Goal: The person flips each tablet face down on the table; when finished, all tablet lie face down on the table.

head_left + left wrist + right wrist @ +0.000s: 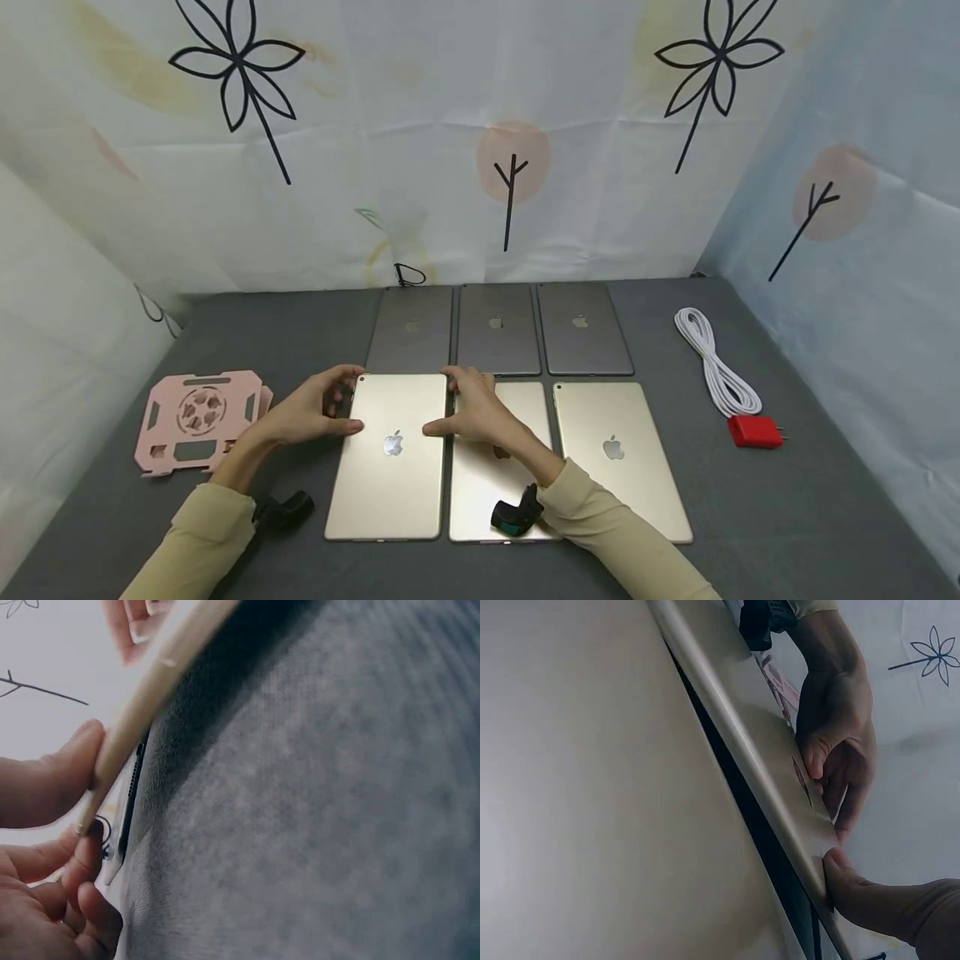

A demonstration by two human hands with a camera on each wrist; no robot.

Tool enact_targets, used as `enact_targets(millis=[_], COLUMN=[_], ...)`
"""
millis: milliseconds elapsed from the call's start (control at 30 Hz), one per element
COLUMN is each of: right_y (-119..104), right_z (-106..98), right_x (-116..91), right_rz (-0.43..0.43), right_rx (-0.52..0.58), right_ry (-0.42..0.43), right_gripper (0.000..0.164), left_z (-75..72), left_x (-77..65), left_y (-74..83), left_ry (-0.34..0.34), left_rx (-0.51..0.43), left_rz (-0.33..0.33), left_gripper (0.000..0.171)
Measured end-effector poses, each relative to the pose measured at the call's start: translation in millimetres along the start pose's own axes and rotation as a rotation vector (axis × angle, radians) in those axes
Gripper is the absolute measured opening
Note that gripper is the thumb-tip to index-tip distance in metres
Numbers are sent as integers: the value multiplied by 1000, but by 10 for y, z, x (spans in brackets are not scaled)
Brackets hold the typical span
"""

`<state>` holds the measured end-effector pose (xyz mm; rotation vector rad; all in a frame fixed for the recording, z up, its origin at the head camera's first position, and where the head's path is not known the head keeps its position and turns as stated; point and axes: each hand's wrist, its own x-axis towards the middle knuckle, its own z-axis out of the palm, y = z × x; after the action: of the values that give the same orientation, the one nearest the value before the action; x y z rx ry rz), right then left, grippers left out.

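A gold tablet [386, 492] with an apple logo lies back up at the left of the front row. My left hand [303, 410] pinches its left edge near the far corner, thumb on the back and fingers underneath. On the opposite edge, my right hand [480, 408] grips the tablet, thumb on its back and fingers around the far corner. In the left wrist view the tablet's edge [142, 705] stands tilted above the grey cloth [315, 810]. A second gold tablet [491, 492] lies beside it, partly hidden under my right forearm.
A third gold tablet [622, 467] lies to the right. Three grey tablets form a back row, the middle one [498, 329] among them. A pink stand [172, 410] sits left. A coiled white cable [712, 358] and red charger [755, 432] lie right. Fabric walls enclose the table.
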<state>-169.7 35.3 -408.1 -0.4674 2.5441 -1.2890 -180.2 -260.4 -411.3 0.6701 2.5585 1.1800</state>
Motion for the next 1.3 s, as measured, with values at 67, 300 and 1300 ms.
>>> enact_targets(millis=[67,300,1300], right_y=[12,28,56], right_z=[25,64,68], right_x=[15,36,4], right_rz=[14,43,-11], right_rx=[-30,-95,-174], right_ry=[-5,-10,-23], right_gripper=[90,90,90], left_z=[10,41,48], left_x=[6,24,14], left_y=[-21,-56,-55], left_ry=[-1,1,-4], left_rx=[38,101,147], left_rz=[-1,-23,-53], left_gripper=[72,71,73])
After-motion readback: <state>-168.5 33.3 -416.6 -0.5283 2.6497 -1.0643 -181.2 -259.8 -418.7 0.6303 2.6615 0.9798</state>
